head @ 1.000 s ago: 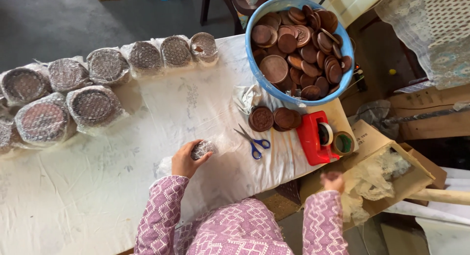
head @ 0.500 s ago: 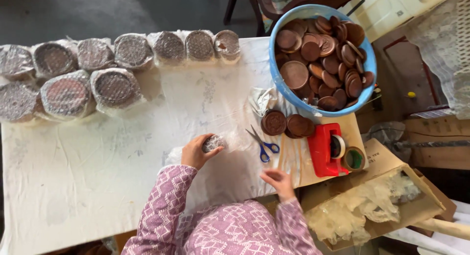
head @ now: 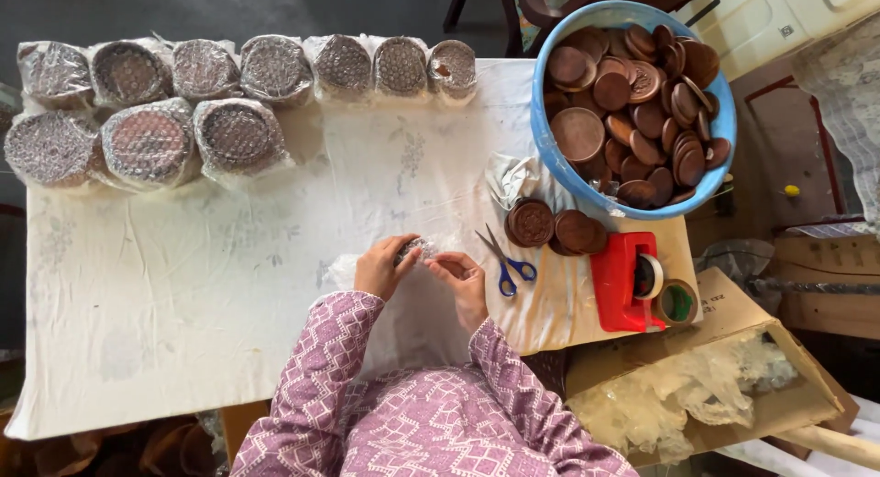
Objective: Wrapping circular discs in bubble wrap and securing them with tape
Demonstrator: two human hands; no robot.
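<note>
I have both hands on a small bubble-wrapped disc (head: 417,250) near the middle of the table (head: 183,285), just left of the blue-handled scissors (head: 504,262). My left hand (head: 383,268) cups it from the left with the fingers curled over its top, and my right hand (head: 461,277) pinches the loose edge of the clear wrap on the right side, thumb against fingertips. To do this fold well, I judge I should keep the left fingers pressing the disc flat so it cannot roll, draw the wrap snug across with the right, and tuck the edge under without leaving slack. The red tape dispenser (head: 625,280) sits near on the right, beside a loose tape roll (head: 677,302). Bare carved discs (head: 555,228) lie just beyond the scissors, more fill the blue tub (head: 724,120), and wrapped bundles (head: 229,92) line the far left edge
</note>
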